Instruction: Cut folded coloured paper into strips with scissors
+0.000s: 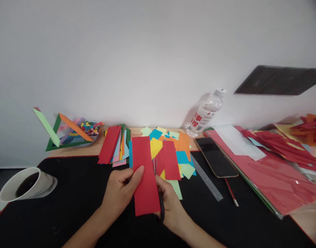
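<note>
A long red paper strip (145, 175) is held upright over the black desk mat (70, 206). My left hand (121, 191) pinches its left edge, thumb on the front. My right hand (170, 206) is closed round the black handles of scissors (158, 193), mostly hidden behind the strip; the blades show beside the strip's right edge. Just beyond lie other red strips (169, 160) on a heap of cut coloured paper pieces (170, 144).
A stack of coloured strips (112, 144) lies left of the heap, with a tray of paper scraps (89, 129) further left. A steel ruler (207, 179), phone (216, 156), red pencil (231, 193), water bottle (206, 112) and red paper sheets (264, 168) sit right. A white cup (20, 187) stands left.
</note>
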The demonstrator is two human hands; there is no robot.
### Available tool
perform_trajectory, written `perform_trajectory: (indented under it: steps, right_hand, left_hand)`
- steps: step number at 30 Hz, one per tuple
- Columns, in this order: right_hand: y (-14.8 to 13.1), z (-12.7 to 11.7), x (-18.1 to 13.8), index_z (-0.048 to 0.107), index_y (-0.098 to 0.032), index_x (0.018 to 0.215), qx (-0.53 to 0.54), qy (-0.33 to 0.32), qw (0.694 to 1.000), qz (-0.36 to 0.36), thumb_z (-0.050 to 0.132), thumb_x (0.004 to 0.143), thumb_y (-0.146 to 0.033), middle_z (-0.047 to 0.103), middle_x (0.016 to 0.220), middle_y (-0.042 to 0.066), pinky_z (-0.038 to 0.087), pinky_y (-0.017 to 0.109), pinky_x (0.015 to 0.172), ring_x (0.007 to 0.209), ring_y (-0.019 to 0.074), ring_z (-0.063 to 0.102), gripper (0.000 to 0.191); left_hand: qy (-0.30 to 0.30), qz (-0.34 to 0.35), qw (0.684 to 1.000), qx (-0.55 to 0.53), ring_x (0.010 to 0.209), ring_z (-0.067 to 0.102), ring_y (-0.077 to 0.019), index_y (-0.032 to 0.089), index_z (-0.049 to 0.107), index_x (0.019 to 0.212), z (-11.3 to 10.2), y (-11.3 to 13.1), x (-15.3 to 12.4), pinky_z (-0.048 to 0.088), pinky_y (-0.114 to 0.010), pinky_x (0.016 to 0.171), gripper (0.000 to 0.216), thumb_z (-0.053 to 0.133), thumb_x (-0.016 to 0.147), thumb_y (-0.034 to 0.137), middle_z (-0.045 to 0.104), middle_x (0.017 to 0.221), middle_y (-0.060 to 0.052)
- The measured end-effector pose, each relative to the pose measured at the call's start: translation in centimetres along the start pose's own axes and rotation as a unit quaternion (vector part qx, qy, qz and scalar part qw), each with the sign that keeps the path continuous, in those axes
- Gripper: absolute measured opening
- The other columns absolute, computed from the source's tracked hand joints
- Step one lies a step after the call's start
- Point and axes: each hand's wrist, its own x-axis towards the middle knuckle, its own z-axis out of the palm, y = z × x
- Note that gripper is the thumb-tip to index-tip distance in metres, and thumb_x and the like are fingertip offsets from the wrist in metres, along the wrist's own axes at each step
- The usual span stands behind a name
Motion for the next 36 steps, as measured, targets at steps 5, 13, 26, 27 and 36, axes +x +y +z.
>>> perform_trajectory:
  steps: [5, 13, 26, 27, 36]
  right_hand:
    - [0.0, 0.0, -0.1, 0.071, -0.022, 0.090, -0.014, 0.010, 1.000, 0.007, 0.065, 0.074, -0.058, 0.070, 0.071, 0.003, 0.056, 0.037, 0.072, 0.086, 0.0290, 0.068, 0.040]
    - [1.0, -0.6, -0.3, 0.068, -0.022, 0.086, 0.011, -0.010, 1.000, 0.000, 0.082, 0.053, -0.053, 0.070, 0.071, 0.002, 0.054, 0.034, 0.067, 0.081, 0.0273, 0.067, 0.047]
    - [0.9, 0.4, 0.7, 0.070, -0.020, 0.067, 0.205, 0.067, 0.967, 0.133, 0.066, 0.069, -0.056, 0.063, 0.054, 0.001, 0.053, 0.031, 0.058, 0.062, 0.0225, 0.064, 0.035]
    - [0.9, 0.4, 0.7, 0.070, -0.020, 0.066, 0.205, 0.069, 0.967, 0.136, 0.065, 0.069, -0.056, 0.063, 0.054, 0.001, 0.053, 0.031, 0.057, 0.061, 0.0224, 0.064, 0.036]
    - [1.8, -0.8, 0.7, 0.060, -0.020, 0.058, 0.109, 0.119, 0.986, 0.048, 0.070, 0.068, -0.050, 0.054, 0.050, -0.003, 0.047, 0.026, 0.051, 0.053, 0.0160, 0.055, 0.034]
  left_hand:
    - [-0.011, 0.032, 0.999, 0.016, 0.033, 0.030, -0.0055, 0.017, 0.037, 0.038, 0.1, 0.0, 0.0, 0.021, -0.021, 0.034, 0.048, 0.052, 0.083, 0.029, 0.031, 0.034, 0.007]
    - [0.014, 0.049, 0.999, 0.017, 0.033, 0.029, -0.0052, 0.018, 0.034, 0.039, 0.0, -0.1, 0.2, 0.021, -0.020, 0.034, 0.048, 0.053, 0.082, 0.026, 0.029, 0.035, 0.007]
    - [-0.009, 0.047, 0.999, 0.023, 0.034, 0.028, -0.0054, 0.018, 0.032, 0.040, 0.1, -0.2, 0.1, 0.020, -0.021, 0.034, 0.048, 0.052, 0.083, 0.028, 0.028, 0.036, 0.007]
    - [-0.008, 0.046, 0.999, 0.024, 0.034, 0.028, -0.0054, 0.018, 0.033, 0.040, 0.2, -0.2, 0.1, 0.020, -0.021, 0.035, 0.048, 0.052, 0.083, 0.029, 0.028, 0.036, 0.007]
    - [-0.006, 0.002, 1.000, 0.014, 0.032, 0.030, -0.0066, 0.019, 0.036, 0.039, 0.2, -0.3, 0.0, 0.021, -0.022, 0.034, 0.048, 0.050, 0.082, 0.035, 0.031, 0.034, 0.007]
